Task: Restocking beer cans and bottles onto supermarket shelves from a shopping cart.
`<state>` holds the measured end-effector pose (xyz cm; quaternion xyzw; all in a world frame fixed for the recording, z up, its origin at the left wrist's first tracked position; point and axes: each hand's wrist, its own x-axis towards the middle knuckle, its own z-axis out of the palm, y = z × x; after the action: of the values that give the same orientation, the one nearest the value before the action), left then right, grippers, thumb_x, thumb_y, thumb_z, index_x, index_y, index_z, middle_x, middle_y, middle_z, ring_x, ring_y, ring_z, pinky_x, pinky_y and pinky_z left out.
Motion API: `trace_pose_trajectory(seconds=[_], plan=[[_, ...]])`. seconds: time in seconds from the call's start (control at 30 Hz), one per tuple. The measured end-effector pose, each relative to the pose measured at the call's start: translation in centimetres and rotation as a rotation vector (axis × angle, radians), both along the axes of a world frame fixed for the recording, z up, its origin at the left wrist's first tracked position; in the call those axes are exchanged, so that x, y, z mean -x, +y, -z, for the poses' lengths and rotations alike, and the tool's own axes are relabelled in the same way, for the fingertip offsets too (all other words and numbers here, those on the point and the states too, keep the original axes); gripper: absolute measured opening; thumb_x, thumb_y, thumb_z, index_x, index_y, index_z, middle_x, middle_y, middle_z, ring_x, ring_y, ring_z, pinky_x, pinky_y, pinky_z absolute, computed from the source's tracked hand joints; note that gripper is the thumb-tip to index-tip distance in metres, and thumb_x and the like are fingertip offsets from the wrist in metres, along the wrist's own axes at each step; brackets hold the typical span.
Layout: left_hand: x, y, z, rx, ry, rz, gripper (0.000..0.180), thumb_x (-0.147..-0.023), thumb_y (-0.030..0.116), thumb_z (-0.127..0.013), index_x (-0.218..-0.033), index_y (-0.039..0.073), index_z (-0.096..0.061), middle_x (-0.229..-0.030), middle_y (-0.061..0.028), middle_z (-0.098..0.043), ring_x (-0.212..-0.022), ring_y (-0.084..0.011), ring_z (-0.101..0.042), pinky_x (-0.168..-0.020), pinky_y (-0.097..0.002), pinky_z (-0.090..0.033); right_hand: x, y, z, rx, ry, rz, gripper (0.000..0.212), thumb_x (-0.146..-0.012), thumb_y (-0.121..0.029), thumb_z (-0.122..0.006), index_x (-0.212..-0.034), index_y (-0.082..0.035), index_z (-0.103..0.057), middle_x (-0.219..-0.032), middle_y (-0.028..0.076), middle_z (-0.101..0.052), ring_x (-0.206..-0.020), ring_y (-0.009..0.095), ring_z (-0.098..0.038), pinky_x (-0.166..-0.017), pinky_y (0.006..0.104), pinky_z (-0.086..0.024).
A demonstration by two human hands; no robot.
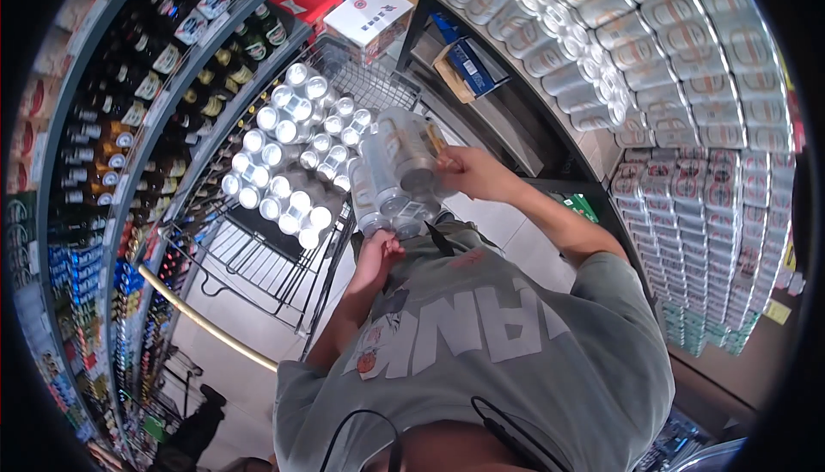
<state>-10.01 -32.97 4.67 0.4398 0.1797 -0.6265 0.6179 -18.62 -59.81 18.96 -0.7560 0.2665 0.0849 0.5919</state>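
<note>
A shrink-wrapped pack of tall silver cans (pixel 391 169) is held tilted in front of my body, between both hands. My right hand (pixel 473 174) grips its right side with the fingers curled in at the wrap. At the lower left corner, my left hand (pixel 381 251) has its fingers closed against the pack's bottom edge. Just left of the pack stands a wire shopping cart (pixel 284 287). More packs of silver cans (pixel 288 128) are grouped in it, their shiny round ends facing up.
Bottle shelves (pixel 142 145) line the left side. Tall stacks of canned packs (pixel 679 51) rise on the right, beside a dark shelf holding a blue box (pixel 468 68). Red, blue and white cartons (pixel 365 16) sit beyond the cart. A person's dark-clothed leg (pixel 198 425) shows at lower left.
</note>
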Motion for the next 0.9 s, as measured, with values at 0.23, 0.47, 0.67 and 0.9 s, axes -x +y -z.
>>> trace_pose_trajectory(seconds=[0.23, 0.47, 0.67, 0.9], plan=[[3.8, -5.7, -4.3, 0.172, -0.254, 0.552, 0.011, -0.093, 0.018, -0.056, -0.095, 0.007, -0.056, -0.060, 0.0035, -0.046, -0.047, -0.0082, -0.044, -0.047, -0.0249, -0.037, 21.6, 2.7, 1.0, -0.355, -0.083, 0.702, 0.012, -0.093, -0.011, -0.068, -0.088, -0.003, -0.062, -0.066, -0.003, -0.056, -0.045, 0.004, -0.044, -0.042, 0.0231, -0.030], [16.3, -15.6, -3.8, 0.191, -0.342, 0.953, 0.012, -0.089, 0.012, -0.056, -0.079, 0.010, -0.050, -0.060, 0.0043, -0.045, -0.050, -0.0072, -0.041, -0.048, -0.0257, -0.031, 39.3, 7.4, 4.2, -0.378, -0.102, 1.199, 0.011, -0.093, -0.010, -0.068, -0.089, -0.001, -0.063, -0.066, -0.002, -0.057, -0.047, 0.005, -0.042, -0.043, 0.0241, -0.027], [20.8, -26.2, -6.7, 0.274, -0.362, 1.125, 0.016, -0.089, 0.010, -0.056, -0.075, 0.011, -0.048, -0.055, 0.0033, -0.046, -0.045, -0.0079, -0.043, -0.042, -0.0255, -0.034, 44.2, 5.2, 3.9, -0.332, -0.310, 1.430, 0.011, -0.094, -0.010, -0.067, -0.093, 0.000, -0.061, -0.064, -0.003, -0.055, -0.045, 0.004, -0.039, -0.043, 0.0231, -0.026], [21.0, -39.1, -11.1, 0.418, -0.537, 1.176, 0.005, -0.090, 0.010, -0.056, -0.085, 0.009, -0.054, -0.058, 0.0049, -0.046, -0.046, -0.0068, -0.043, -0.043, -0.0253, -0.035, 44.0, -3.5, 1.8, -0.261, -0.496, 1.472, 0.013, -0.093, -0.011, -0.069, -0.093, -0.004, -0.058, -0.060, -0.007, -0.049, -0.045, 0.003, -0.036, -0.044, 0.0222, -0.025]])
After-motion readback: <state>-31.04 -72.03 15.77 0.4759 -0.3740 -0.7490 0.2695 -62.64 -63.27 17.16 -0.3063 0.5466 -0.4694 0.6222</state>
